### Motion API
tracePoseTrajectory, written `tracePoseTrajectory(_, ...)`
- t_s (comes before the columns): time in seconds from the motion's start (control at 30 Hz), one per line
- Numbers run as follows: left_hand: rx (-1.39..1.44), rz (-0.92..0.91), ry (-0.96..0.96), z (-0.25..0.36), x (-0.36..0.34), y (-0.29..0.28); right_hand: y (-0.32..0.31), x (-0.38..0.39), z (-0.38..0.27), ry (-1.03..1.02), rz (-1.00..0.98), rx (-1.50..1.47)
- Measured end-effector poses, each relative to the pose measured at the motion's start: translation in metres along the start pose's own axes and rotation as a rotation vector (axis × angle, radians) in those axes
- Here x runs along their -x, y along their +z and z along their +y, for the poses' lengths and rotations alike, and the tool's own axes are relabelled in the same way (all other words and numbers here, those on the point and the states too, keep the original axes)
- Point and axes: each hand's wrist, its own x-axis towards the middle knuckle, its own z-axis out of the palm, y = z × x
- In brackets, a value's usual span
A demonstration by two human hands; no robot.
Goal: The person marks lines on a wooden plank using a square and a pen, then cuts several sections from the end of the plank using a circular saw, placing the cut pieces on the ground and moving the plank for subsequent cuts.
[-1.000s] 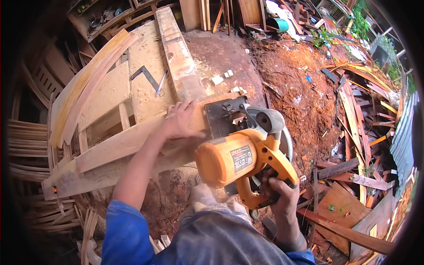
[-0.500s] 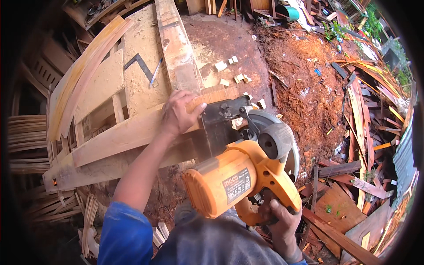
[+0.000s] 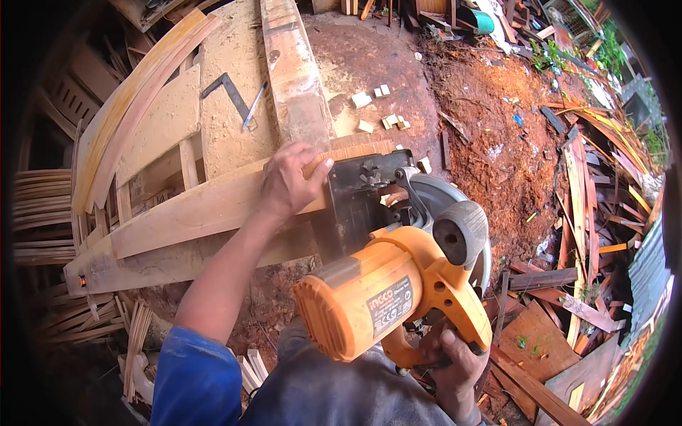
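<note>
My right hand (image 3: pixel 455 362) is wrapped round the rear handle of an orange circular saw (image 3: pixel 366 305). The saw's black base plate (image 3: pixel 355 206) rests on the end of a pale wooden board (image 3: pixel 206 206). Its blade is largely hidden by the grey guard (image 3: pixel 435 195). My left hand (image 3: pixel 291 181) grips that board just left of the base plate, with the thumb pointing toward the plate. Under the board's end, a long worn beam (image 3: pixel 295 78) runs away to the far side.
A black carpenter's square (image 3: pixel 229 94) and a blue pen (image 3: pixel 254 105) lie on a dusty sheet to the left. Curved boards (image 3: pixel 128 106) stand beyond it. Small offcuts (image 3: pixel 362 99) lie on the ground. Sawdust (image 3: pixel 490 135) and scrap wood (image 3: pixel 579 213) spread along the right.
The view has shifted slightly. The motor end of the saw sits a little lower in view, while both hands keep their hold.
</note>
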Motion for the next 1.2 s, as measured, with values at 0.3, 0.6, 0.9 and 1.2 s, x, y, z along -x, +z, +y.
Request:
tracePoseTrajectory(0.3, -0.027, 0.017, 0.069, 0.0, -0.001, -0.004, -0.011, 0.01, 0.008, 0.045, 0.01, -0.119)
tracePoseTrajectory(0.6, 0.014, 0.021, 0.027, 0.001, -0.001, -0.003, -0.005, -0.002, 0.003, 0.053, -0.005, -0.032)
tracePoseTrajectory(0.9, 0.017, 0.051, 0.009, -0.002, -0.001, 0.001, 0.005, -0.005, -0.005, 0.033, 0.016, 0.032)
tracePoseTrajectory(1.2, 0.03, 0.022, -0.009, 0.005, -0.004, -0.004, 0.006, -0.009, -0.004, 0.004, 0.022, 0.02)
